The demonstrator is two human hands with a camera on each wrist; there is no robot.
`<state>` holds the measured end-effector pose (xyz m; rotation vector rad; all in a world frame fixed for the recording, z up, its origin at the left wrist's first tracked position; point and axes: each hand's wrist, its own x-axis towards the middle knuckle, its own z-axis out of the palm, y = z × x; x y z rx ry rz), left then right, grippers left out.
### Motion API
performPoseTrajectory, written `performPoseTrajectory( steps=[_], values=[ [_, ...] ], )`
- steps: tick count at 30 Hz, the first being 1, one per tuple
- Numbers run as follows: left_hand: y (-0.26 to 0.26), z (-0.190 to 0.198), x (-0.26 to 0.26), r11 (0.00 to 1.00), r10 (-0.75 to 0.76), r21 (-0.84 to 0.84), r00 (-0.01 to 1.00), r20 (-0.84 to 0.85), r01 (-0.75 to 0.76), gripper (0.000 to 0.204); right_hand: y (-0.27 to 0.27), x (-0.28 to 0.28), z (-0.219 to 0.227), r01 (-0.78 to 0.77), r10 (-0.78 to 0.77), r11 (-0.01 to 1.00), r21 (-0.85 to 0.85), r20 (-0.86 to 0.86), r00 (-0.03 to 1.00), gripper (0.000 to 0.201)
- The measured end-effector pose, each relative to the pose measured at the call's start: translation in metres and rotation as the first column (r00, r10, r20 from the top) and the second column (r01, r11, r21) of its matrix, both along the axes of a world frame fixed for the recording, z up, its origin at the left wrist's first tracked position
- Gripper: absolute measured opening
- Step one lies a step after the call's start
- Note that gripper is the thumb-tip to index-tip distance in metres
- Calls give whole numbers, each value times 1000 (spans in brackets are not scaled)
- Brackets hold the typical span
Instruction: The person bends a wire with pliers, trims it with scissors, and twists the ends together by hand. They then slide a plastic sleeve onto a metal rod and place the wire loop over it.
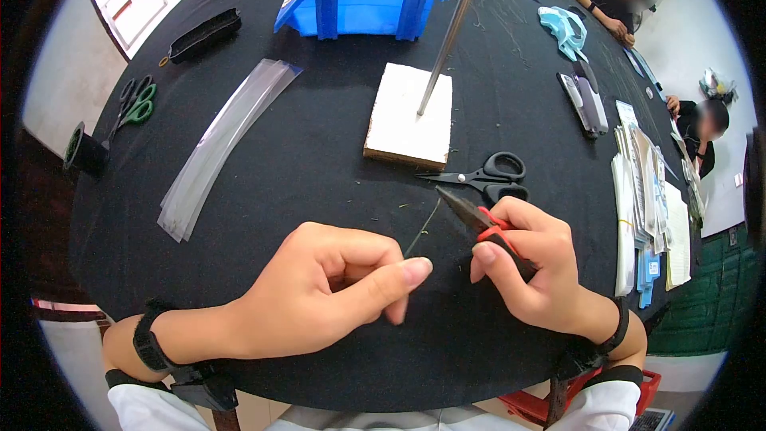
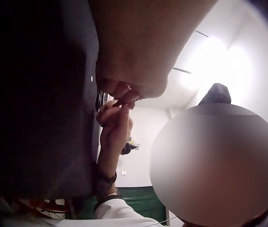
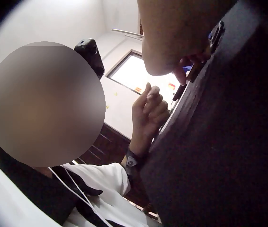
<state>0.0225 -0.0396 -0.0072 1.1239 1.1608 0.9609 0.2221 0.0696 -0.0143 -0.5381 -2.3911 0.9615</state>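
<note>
Between the thumb and forefinger of my left hand [image 1: 319, 291] is pinched a thin greenish strand [image 1: 424, 231], like fine wire. It slants up to the right, its far end beside the jaw tips of the pliers. My right hand [image 1: 542, 267] grips these pliers [image 1: 464, 211] by their red and black handles, tips pointing up and left. Just beyond them lie black scissors [image 1: 483, 180]. In the left wrist view the right hand [image 2: 115, 125] shows past the left forearm; in the right wrist view the left hand [image 3: 148, 111] is curled near the table edge.
A metal rod [image 1: 455, 28] rises from a white block [image 1: 408, 116] ahead. Behind stands a blue bin [image 1: 363, 22]. Clear plastic strips [image 1: 227, 144], green scissors [image 1: 140, 108] and a spool [image 1: 85, 152] are left. A stapler [image 1: 585, 100] and stacked packets [image 1: 638, 183] lie right.
</note>
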Motion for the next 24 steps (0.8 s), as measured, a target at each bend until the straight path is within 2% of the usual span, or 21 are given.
performPoseTrajectory(
  steps=[3,6,7,10,11,14,18,21,24],
  values=[
    [2,6,-1,993,-56,-102,998,-24,54,28,0,0,1,15,-15,1000,-10,-16,1000,15],
    [1,0,6,985,170,-21,968,185,-169,29,1,0,0,32,-32,999,-11,-9,999,16],
    [2,-4,1,990,142,1,977,162,-144,31,2,0,0,37,-37,999,-7,-3,999,17],
    [5,-6,4,942,334,-54,912,237,-331,31,1,0,1,45,-46,999,-28,-22,999,17],
    [5,-6,-1,952,301,-42,913,275,-302,32,1,-1,1,43,-44,999,-30,-22,999,17],
    [7,-8,2,909,343,97,860,377,-405,32,1,-1,0,38,-39,999,-38,-17,999,17],
    [5,-4,1,931,245,140,864,441,-336,36,0,-1,-2,30,-30,998,-55,8,1000,16],
    [5,-9,0,928,122,286,921,370,-238,39,-1,-2,-4,31,-31,999,-24,6,1000,16],
    [6,-7,-5,903,-137,423,984,113,77,39,-1,-2,-4,18,-18,1000,13,26,999,15]
  ],
)
